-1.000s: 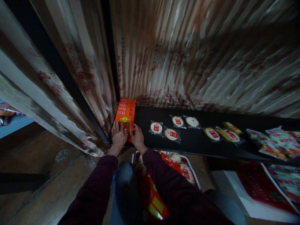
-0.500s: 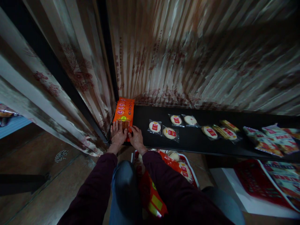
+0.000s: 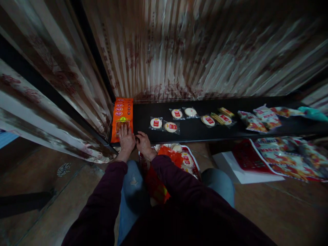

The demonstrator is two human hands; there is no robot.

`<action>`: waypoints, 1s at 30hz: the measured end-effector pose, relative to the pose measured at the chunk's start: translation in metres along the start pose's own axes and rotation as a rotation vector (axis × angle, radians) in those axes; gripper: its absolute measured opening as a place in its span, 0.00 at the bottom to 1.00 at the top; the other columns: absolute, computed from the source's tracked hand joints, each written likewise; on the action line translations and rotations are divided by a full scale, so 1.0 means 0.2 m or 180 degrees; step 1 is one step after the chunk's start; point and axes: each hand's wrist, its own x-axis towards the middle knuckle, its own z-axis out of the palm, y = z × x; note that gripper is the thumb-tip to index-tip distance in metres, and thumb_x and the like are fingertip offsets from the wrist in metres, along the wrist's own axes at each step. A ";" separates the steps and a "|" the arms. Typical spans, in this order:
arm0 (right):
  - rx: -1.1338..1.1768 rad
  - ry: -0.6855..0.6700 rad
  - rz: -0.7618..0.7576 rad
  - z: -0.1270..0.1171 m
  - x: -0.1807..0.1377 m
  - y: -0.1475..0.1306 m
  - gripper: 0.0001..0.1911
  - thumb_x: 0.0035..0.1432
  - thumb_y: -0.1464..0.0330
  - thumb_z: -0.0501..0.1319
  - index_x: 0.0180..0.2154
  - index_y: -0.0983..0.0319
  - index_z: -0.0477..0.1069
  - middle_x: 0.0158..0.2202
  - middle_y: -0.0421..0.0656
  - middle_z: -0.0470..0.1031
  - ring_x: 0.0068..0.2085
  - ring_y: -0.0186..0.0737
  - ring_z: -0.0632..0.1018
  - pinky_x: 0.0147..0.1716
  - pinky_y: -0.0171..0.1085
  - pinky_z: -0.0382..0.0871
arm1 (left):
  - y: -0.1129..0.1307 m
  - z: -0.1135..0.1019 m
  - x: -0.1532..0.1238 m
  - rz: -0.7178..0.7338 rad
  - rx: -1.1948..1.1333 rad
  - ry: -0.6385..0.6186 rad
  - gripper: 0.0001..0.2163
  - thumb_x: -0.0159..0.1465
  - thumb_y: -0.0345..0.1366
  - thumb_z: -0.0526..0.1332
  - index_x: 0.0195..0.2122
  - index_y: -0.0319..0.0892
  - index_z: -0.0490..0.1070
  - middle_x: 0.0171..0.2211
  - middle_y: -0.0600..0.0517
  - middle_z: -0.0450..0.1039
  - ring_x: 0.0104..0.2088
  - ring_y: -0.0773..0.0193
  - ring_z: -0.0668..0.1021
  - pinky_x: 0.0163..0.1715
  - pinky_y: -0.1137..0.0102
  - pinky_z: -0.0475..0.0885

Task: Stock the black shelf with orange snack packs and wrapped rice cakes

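An orange snack package (image 3: pixel 122 114) lies flat at the left end of a low black shelf (image 3: pixel 194 130). My left hand (image 3: pixel 126 140) rests palm down on the package's near end, fingers stretched out. My right hand (image 3: pixel 143 145) sits just right of the package at the shelf's front edge, fingers curled with the tips on the shelf. Small round cakes in clear wrappers (image 3: pixel 164 124) lie further right on the shelf.
A red bag of wrapped cakes (image 3: pixel 176 160) sits on the floor between my knees. More wrapped snacks (image 3: pixel 258 119) fill the shelf's right end. A white box with printed packets (image 3: pixel 266 159) stands on the floor at right. Striped curtains (image 3: pixel 192 51) hang behind the shelf.
My view has shifted to the right and back, showing more of the shelf. My right hand has slipped off the package's side onto the shelf edge; my left hand stays on the package.
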 end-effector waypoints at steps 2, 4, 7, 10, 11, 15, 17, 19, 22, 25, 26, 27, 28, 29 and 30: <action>0.0035 -0.0065 0.0009 -0.03 -0.02 0.01 0.17 0.53 0.80 0.54 0.41 0.64 0.76 0.55 0.51 0.69 0.57 0.44 0.69 0.58 0.45 0.61 | 0.05 0.01 -0.05 0.0077 -0.0063 -0.0081 0.19 0.63 0.31 0.50 0.54 0.34 0.68 0.63 0.39 0.59 0.67 0.50 0.53 0.64 0.50 0.50; 0.0061 -0.0126 -0.0030 -0.06 -0.06 0.03 0.17 0.53 0.81 0.54 0.40 0.65 0.76 0.55 0.52 0.70 0.56 0.43 0.69 0.58 0.44 0.61 | 0.09 0.03 -0.11 0.0159 -0.0180 -0.0185 0.18 0.63 0.29 0.49 0.51 0.35 0.70 0.62 0.40 0.61 0.66 0.51 0.56 0.63 0.51 0.53; 0.0108 -0.0112 -0.0063 -0.13 -0.13 0.07 0.17 0.52 0.81 0.53 0.40 0.65 0.76 0.53 0.51 0.72 0.55 0.42 0.71 0.58 0.42 0.62 | 0.16 0.03 -0.20 0.0338 -0.0439 -0.0380 0.18 0.63 0.28 0.48 0.50 0.36 0.71 0.60 0.41 0.64 0.64 0.53 0.59 0.62 0.55 0.58; 0.0136 -0.0087 -0.0079 -0.21 -0.22 0.12 0.19 0.51 0.82 0.53 0.40 0.64 0.76 0.52 0.50 0.73 0.54 0.40 0.72 0.57 0.41 0.64 | 0.24 0.04 -0.33 0.0460 -0.0656 -0.0512 0.19 0.62 0.26 0.49 0.52 0.35 0.69 0.58 0.40 0.66 0.62 0.55 0.63 0.61 0.57 0.60; 0.0129 -0.0097 -0.0080 -0.23 -0.25 0.13 0.20 0.51 0.82 0.52 0.41 0.64 0.76 0.51 0.49 0.73 0.54 0.40 0.72 0.56 0.41 0.64 | 0.26 0.05 -0.37 0.0473 -0.0707 -0.0552 0.20 0.61 0.25 0.49 0.54 0.35 0.67 0.58 0.40 0.66 0.62 0.55 0.64 0.61 0.57 0.61; 0.0057 -0.0150 0.0035 -0.33 -0.42 0.20 0.21 0.52 0.82 0.53 0.41 0.62 0.77 0.49 0.47 0.76 0.52 0.41 0.73 0.56 0.44 0.65 | 0.37 0.07 -0.57 0.0472 -0.0765 -0.0861 0.25 0.59 0.24 0.50 0.59 0.34 0.61 0.58 0.38 0.65 0.61 0.55 0.65 0.60 0.56 0.61; 0.0010 -0.0156 0.0119 -0.36 -0.51 0.23 0.19 0.54 0.81 0.53 0.41 0.61 0.77 0.49 0.47 0.76 0.52 0.41 0.74 0.56 0.44 0.65 | 0.41 0.09 -0.67 0.0418 -0.0697 -0.1088 0.28 0.57 0.24 0.52 0.61 0.35 0.58 0.60 0.38 0.63 0.62 0.53 0.63 0.61 0.55 0.59; -0.0110 -0.0103 0.0291 -0.39 -0.60 0.27 0.17 0.56 0.79 0.53 0.39 0.61 0.78 0.49 0.48 0.76 0.51 0.42 0.74 0.55 0.44 0.66 | 0.43 0.11 -0.77 0.0374 -0.0576 -0.1390 0.32 0.54 0.24 0.53 0.63 0.33 0.53 0.63 0.37 0.58 0.65 0.50 0.59 0.62 0.53 0.56; -0.0241 -0.0135 0.0283 -0.42 -0.73 0.31 0.16 0.56 0.78 0.53 0.38 0.61 0.77 0.47 0.47 0.76 0.51 0.43 0.74 0.55 0.44 0.66 | 0.43 0.12 -0.88 0.0293 -0.0387 -0.1789 0.36 0.52 0.24 0.55 0.64 0.31 0.51 0.64 0.35 0.55 0.66 0.48 0.55 0.63 0.52 0.54; -0.0340 -0.0127 0.0017 -0.44 -0.83 0.34 0.17 0.55 0.78 0.53 0.40 0.61 0.77 0.46 0.47 0.76 0.51 0.43 0.73 0.56 0.45 0.65 | 0.42 0.14 -0.94 0.0361 -0.0351 -0.1742 0.34 0.53 0.23 0.55 0.63 0.29 0.52 0.63 0.34 0.57 0.65 0.48 0.56 0.63 0.55 0.55; -0.0374 -0.0108 -0.0065 -0.45 -0.86 0.35 0.17 0.55 0.78 0.53 0.40 0.61 0.77 0.46 0.47 0.76 0.51 0.44 0.72 0.56 0.46 0.65 | 0.41 0.15 -0.95 0.0386 -0.0381 -0.1651 0.33 0.54 0.24 0.55 0.63 0.29 0.53 0.62 0.34 0.59 0.65 0.49 0.58 0.62 0.55 0.55; -0.0408 -0.0076 -0.0124 -0.45 -0.89 0.36 0.17 0.55 0.78 0.53 0.40 0.61 0.77 0.46 0.48 0.76 0.51 0.45 0.72 0.55 0.47 0.65 | 0.41 0.15 -0.95 0.0395 -0.0426 -0.1542 0.31 0.55 0.25 0.56 0.62 0.30 0.54 0.60 0.34 0.60 0.63 0.49 0.60 0.62 0.55 0.56; -0.0438 -0.0024 -0.0152 -0.45 -0.92 0.38 0.16 0.56 0.78 0.53 0.40 0.61 0.77 0.47 0.49 0.75 0.52 0.46 0.71 0.55 0.48 0.65 | 0.40 0.16 -0.96 0.0376 -0.0481 -0.1423 0.30 0.57 0.27 0.56 0.62 0.31 0.55 0.59 0.35 0.62 0.62 0.48 0.62 0.61 0.54 0.57; -0.0462 0.0045 -0.0148 -0.45 -0.96 0.39 0.16 0.56 0.77 0.54 0.41 0.61 0.77 0.48 0.50 0.74 0.52 0.48 0.71 0.55 0.49 0.65 | 0.40 0.17 -0.96 0.0332 -0.0544 -0.1300 0.29 0.57 0.29 0.58 0.61 0.32 0.56 0.57 0.36 0.63 0.60 0.48 0.63 0.60 0.53 0.58; -0.0482 0.0133 -0.0116 -0.45 -0.99 0.41 0.16 0.56 0.76 0.54 0.41 0.62 0.77 0.50 0.51 0.73 0.53 0.49 0.70 0.54 0.51 0.66 | 0.40 0.17 -0.96 0.0270 -0.0615 -0.1181 0.29 0.58 0.31 0.59 0.61 0.34 0.56 0.56 0.36 0.64 0.59 0.47 0.64 0.59 0.53 0.59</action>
